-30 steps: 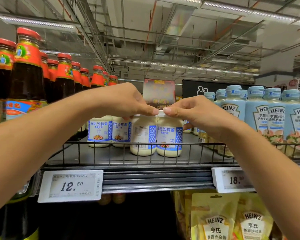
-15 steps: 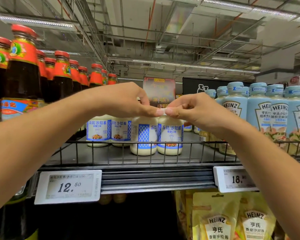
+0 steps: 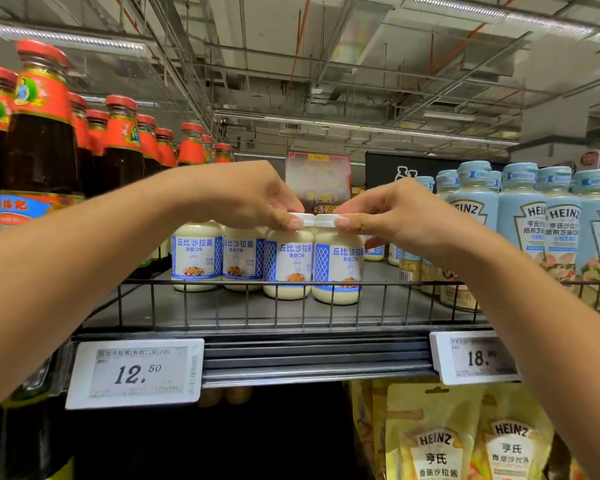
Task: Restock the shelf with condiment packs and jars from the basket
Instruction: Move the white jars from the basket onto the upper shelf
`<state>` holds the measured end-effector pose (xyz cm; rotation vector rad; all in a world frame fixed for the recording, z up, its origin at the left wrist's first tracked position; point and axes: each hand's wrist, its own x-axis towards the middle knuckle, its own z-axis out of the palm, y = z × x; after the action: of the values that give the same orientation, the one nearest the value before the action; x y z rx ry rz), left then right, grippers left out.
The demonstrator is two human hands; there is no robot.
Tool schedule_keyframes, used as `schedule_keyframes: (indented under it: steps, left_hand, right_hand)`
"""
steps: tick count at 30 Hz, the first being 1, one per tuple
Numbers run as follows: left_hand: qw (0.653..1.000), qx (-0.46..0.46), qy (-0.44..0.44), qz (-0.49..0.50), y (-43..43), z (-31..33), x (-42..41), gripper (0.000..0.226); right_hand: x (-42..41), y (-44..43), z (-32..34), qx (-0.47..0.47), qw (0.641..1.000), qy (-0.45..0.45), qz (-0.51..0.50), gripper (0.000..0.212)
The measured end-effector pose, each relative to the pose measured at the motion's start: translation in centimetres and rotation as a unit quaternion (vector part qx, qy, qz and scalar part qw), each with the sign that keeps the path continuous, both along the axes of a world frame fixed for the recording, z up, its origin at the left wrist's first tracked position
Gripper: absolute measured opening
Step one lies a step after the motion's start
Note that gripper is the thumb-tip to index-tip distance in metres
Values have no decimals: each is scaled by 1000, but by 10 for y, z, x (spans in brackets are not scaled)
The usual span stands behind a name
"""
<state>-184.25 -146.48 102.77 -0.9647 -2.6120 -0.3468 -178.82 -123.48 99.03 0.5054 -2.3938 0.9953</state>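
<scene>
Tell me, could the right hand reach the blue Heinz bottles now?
Probably, once it lets go. The right hand pinches a jar lid; the Heinz bottles stand just beside it on the same shelf, nothing between them.

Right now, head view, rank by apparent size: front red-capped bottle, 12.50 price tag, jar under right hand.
1. bottle (closest to camera, so inflated)
2. price tag
3. jar
</scene>
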Motion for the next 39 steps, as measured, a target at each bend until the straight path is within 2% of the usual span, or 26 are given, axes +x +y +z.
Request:
schedule_keyframes:
  steps: [7,15,24,32,34,36,39]
  left_hand:
    - [999,-5,28,-21,7,-5,-19,22]
    - [999,-9,37,-15,13,-6,-30,24]
    - [999,-1,32,-23,13,-5,-35,21]
    - [999,0,49,-1,12,-9,-28,25]
    - [998,-12,56,8,12,-10,-21,27]
    - [998,-11,62,25,11,-12,-15,37]
    - [996,22,77,41,9,-15,-9,48]
  right_hand:
    - [-10,-1,4,0,1000,-15,-17,31]
    - [-29,-4,2,3,998,-13,-54,32]
    - [-42,-6,8,61,994,-15,-88,23]
    - [-37,-7,8,107,989,4,-105,29]
    - [-34,-8,7,142,983,4,-120,35]
    - [-31,-9,3,173,974,4,-144,52]
    - [-24,-13,-3,181,970,31,-162,64]
